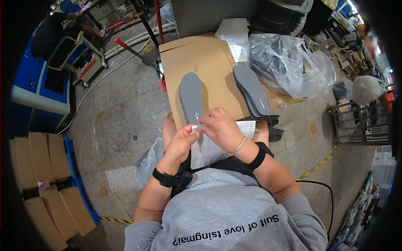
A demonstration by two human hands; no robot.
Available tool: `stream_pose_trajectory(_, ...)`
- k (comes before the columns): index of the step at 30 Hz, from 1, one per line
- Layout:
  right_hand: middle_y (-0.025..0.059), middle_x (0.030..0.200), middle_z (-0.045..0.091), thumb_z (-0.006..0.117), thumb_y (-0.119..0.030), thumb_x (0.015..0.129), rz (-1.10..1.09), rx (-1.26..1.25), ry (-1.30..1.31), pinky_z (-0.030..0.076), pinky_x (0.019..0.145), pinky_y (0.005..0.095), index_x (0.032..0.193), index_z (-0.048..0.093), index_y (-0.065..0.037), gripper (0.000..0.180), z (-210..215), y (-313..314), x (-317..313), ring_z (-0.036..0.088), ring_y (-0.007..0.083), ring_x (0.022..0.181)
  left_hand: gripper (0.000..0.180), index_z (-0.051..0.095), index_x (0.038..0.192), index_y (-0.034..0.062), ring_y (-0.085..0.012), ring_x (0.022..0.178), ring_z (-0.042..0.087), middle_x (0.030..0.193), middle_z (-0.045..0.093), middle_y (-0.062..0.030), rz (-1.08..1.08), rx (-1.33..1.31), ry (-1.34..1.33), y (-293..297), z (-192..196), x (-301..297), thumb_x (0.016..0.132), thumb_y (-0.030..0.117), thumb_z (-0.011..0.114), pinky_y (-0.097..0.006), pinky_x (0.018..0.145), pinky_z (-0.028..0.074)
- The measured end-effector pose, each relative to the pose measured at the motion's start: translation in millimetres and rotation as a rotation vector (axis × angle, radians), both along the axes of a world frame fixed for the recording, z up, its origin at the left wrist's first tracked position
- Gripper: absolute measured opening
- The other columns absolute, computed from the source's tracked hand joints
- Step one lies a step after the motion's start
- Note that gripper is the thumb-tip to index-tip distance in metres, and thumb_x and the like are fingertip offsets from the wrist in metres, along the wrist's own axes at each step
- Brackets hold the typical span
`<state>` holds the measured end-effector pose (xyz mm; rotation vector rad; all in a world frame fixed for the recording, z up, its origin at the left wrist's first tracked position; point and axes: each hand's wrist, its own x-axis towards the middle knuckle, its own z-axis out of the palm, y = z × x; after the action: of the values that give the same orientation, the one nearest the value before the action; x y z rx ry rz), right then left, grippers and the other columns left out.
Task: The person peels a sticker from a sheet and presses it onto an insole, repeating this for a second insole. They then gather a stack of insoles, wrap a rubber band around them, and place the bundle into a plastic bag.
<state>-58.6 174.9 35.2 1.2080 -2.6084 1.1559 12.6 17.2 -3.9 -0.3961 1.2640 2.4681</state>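
My left hand point(181, 144) pinches a small white printed label point(196, 128) between thumb and fingers. My right hand point(220, 127) meets it there, fingertips closed on the label's other side. Just beyond both hands, a grey shoe insole point(191, 94) lies flat on the cardboard, its near end partly hidden by my fingers. A white sheet with rows of print point(203, 152) rests across my lap beneath my hands. To the right on the cardboard sits a stack of grey insoles point(252, 90).
The cardboard surface point(180, 54) spans the space in front of me. Clear plastic bags point(289, 62) and another printed sheet point(236, 39) lie at its far right. Brown cartons point(42, 159) stand on the left, and a metal rack point(356, 121) is on the right.
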Motion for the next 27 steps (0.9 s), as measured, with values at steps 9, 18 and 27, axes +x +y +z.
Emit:
stream_pose_trajectory(9,0.0082,0.078,0.058,0.067,-0.009,0.069,-0.017,-0.048,-0.161,0.044,0.074,0.0356,0.081,0.063,-0.005,0.013,0.5,-4.0,3.1,0.053,0.0279,0.081,0.025,0.054,0.112,0.0004,-0.0063,0.087,0.057,0.101,0.061,-0.0033,0.044,-0.072,0.12,0.3,-4.2,1.3,0.087,0.002,0.055,-0.019,0.079,0.044)
stream_pose_trajectory(18,0.0068,0.075,0.059,0.068,-0.007,0.07,0.048,-0.123,-0.264,0.043,0.071,0.0347,0.081,0.062,-0.006,0.013,11.2,-1.9,-5.4,0.054,0.0249,0.079,0.022,0.052,0.11,-0.0011,-0.0037,0.08,0.056,0.092,0.061,-0.0012,0.073,-0.202,0.169,7.6,5.8,-1.7,0.087,-0.002,0.052,-0.017,0.072,0.043)
stream_pose_trajectory(27,0.0071,0.077,0.059,0.068,-0.007,0.069,-0.027,-0.025,-0.09,0.042,0.074,0.0355,0.082,0.064,-0.008,0.014,6.0,0.6,0.6,0.053,0.0269,0.08,0.021,0.055,0.108,-0.0001,-0.0036,0.082,0.056,0.094,0.061,-0.0003,0.047,-0.127,0.113,11.3,-2.3,1.9,0.087,0.0,0.053,-0.017,0.074,0.043)
